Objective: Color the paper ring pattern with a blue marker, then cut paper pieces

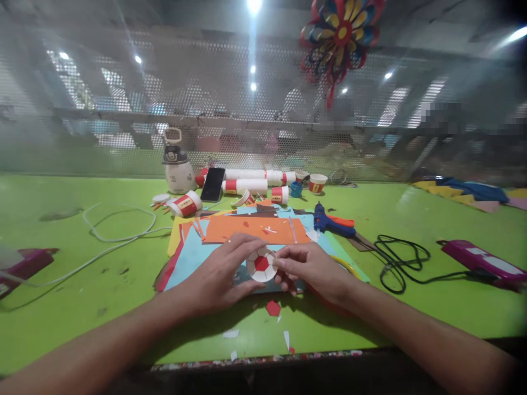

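A small round white paper disc (252, 269) with a red hexagon in its middle and dark lines running outward is held up between both hands. My left hand (220, 269) curves round its left side, fingers over the top and thumb below. At the disc's right edge, my right hand (315, 269) pinches it between thumb and forefinger. Beneath the hands lie sheets of coloured paper, with an orange sheet (255, 230) on top and light blue paper (189, 258) under it. A loose red paper hexagon (273, 308) lies nearer me on the green table (349, 334).
Paper scraps (287, 340) lie near the front edge. A blue glue gun (329, 222) rests right of the paper, near a coiled black cable (395, 263) and a purple power strip (481, 262). Behind are a phone (213, 185), paper cups (186, 204) and a white bottle (179, 175).
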Demonstrator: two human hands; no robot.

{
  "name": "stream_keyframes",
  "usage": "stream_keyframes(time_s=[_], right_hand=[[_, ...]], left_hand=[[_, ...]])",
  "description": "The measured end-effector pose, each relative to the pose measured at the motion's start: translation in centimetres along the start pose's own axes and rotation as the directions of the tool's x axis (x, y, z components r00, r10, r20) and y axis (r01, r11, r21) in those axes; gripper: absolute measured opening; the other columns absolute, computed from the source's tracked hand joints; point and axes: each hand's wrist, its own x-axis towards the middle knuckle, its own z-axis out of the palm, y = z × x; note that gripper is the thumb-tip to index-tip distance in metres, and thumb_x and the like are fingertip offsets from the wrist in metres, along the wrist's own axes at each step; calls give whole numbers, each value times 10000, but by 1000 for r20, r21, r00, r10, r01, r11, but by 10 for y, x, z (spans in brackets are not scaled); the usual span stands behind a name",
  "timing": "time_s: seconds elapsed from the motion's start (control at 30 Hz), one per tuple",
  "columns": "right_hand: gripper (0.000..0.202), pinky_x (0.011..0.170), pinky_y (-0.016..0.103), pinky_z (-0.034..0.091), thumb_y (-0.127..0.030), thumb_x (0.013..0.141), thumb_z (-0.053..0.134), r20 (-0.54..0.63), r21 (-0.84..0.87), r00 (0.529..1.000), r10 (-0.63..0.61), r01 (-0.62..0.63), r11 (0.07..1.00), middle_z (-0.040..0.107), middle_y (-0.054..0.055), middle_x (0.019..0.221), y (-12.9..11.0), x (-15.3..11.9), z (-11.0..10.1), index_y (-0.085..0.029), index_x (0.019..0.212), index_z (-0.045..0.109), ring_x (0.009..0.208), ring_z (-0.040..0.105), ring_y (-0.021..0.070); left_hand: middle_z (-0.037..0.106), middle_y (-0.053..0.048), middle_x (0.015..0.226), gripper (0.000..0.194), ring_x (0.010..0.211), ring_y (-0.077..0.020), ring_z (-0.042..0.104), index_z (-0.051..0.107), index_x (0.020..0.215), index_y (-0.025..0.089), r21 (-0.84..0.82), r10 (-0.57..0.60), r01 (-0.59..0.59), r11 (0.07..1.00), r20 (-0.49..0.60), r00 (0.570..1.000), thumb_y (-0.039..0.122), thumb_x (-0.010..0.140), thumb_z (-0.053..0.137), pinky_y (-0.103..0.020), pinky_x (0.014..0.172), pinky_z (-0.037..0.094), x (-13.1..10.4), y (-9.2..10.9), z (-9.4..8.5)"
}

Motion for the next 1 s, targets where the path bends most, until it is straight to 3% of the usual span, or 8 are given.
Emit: stream_keyframes(time_s=[0.13, 0.47, 0.57, 0.67, 0.8, 0.9, 1.0], right_hand=[[315, 456, 210, 439, -441, 738, 731, 20, 0, 1000, -9, 9, 1000, 666, 14, 611, 3, 4, -1, -139, 756, 645, 480, 573, 90], [345, 452, 220, 451, -477, 732, 735, 45, -56, 999, 0, 3, 998, 665, 11, 611, 8, 11, -5, -144, 752, 647, 475, 578, 95], [337, 477, 226, 464, -455, 804, 704, -43, -151, 999, -25, 18, 988, 664, 17, 625, 4, 16, -16, -122, 766, 665, 487, 572, 90], [294, 556, 247, 513, -410, 937, 585, -257, -272, 963, -83, 10, 962, 658, -2, 730, -9, 28, -48, -126, 896, 650, 578, 603, 95], [271, 757, 360, 566, -347, 949, 583, -504, -411, 855, -124, -111, 905, 661, 64, 1075, -36, 61, -116, -148, 1129, 618, 878, 661, 171], [314, 839, 414, 554, -325, 939, 600, -607, -477, 782, -142, -215, 852, 626, 92, 1202, -52, 95, -163, -159, 1205, 595, 1000, 645, 210], [317, 869, 425, 544, -336, 931, 607, -652, -528, 741, -161, -290, 798, 612, 76, 1246, -61, 128, -194, -170, 1201, 610, 1052, 628, 245]], left_hand=[[551, -92, 1238, 470, 1119, -236, 577, 432, 1329, 275, -1, -51, 51, 999, 25, 998, 250, 903, 628, -385, 936, 517, -1, 4, 0], [597, -71, 1204, 419, 1080, -230, 610, 508, 1282, 278, -25, -113, 116, 993, 105, 988, 267, 882, 633, -366, 911, 531, -1, 2, 1], [604, -80, 1188, 406, 1067, -242, 608, 536, 1251, 251, -42, -183, 188, 981, 97, 978, 295, 862, 647, -378, 909, 521, 0, -2, 3], [615, -97, 1197, 432, 1066, -265, 612, 543, 1253, 225, -57, -255, 263, 963, 113, 960, 335, 849, 647, -403, 914, 516, 0, -6, 5], [648, -86, 1169, 398, 1030, -258, 631, 575, 1193, 211, -102, -300, 316, 943, 142, 943, 306, 815, 656, -379, 888, 523, 1, -9, 8], [657, -74, 1139, 398, 999, -255, 628, 591, 1149, 207, -123, -325, 343, 931, 143, 935, 283, 769, 681, -376, 875, 520, 2, -6, 8], [654, -49, 1079, 353, 956, -243, 614, 612, 1075, 214, -132, -372, 397, 908, 179, 911, 230, 730, 687, -363, 846, 512, 3, 0, 7]])
